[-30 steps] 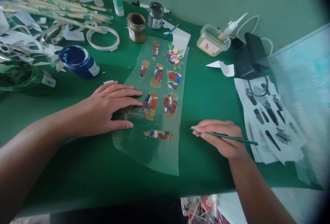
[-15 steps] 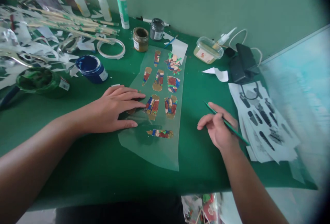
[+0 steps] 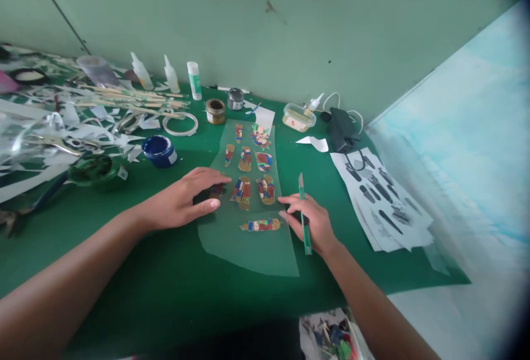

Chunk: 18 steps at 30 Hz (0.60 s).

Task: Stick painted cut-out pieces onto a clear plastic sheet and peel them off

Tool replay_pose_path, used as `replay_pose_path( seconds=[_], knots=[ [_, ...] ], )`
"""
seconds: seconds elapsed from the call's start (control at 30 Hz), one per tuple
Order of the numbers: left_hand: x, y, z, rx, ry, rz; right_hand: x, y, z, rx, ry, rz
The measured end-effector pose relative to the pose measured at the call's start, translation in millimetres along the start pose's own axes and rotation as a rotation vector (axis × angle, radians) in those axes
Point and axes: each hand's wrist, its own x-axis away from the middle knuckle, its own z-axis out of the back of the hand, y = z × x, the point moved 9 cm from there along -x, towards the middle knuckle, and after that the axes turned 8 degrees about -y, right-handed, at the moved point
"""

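Note:
A clear plastic sheet [image 3: 256,255] lies on the green table, bearing several small patchwork pieces in blue, red, brown and gold, such as a long narrow one [image 3: 261,225] near the bottom. My left hand [image 3: 186,197] rests on the sheet's left edge, fingers stretched out and thumb apart, partly covering one piece. My right hand [image 3: 312,219] holds a green craft knife [image 3: 305,222] across its fingers, blade pointing away from me. Its thumb and fingertips are at the sheet's right edge; whether they pinch it I cannot tell.
Paint jars in blue [image 3: 159,153], green [image 3: 97,171] and brown [image 3: 215,111] stand beyond and left. A tape roll [image 3: 180,124] and paper scraps lie there too. Printed sheets [image 3: 383,205], a black device [image 3: 343,131] and a plastic tub [image 3: 298,118] are on the right.
My right hand has moved left to the sheet's edge, and the craft knife has turned so its blade points away. My left hand stays on the sheet. The camera view has tilted up.

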Motion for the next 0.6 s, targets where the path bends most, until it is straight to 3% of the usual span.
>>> replay_pose_path(
  seconds=[0.13,0.23,0.33,0.4,0.47,0.6],
  knots=[
    [6,-1,18.1,0.208,0.131,0.032,-20,-12,15,-0.078,0.211,-0.007],
    [18,-15,42.3,0.531,0.393,0.058,-54,-23,29,-0.123,0.328,-0.038],
    [30,-30,59.2,0.863,0.606,-0.018,-90,-37,50,-0.184,0.473,-0.046],
    [30,-31,62.0,1.033,0.592,-0.106,-111,-47,56,-0.216,0.504,-0.033],
    [29,-29,62.3,1.101,0.529,-0.157,-127,-56,51,-0.199,0.456,-0.023],
    [34,-34,60.3,1.016,0.474,-0.031,-132,-50,25,-0.209,0.299,-0.063]
  ],
)
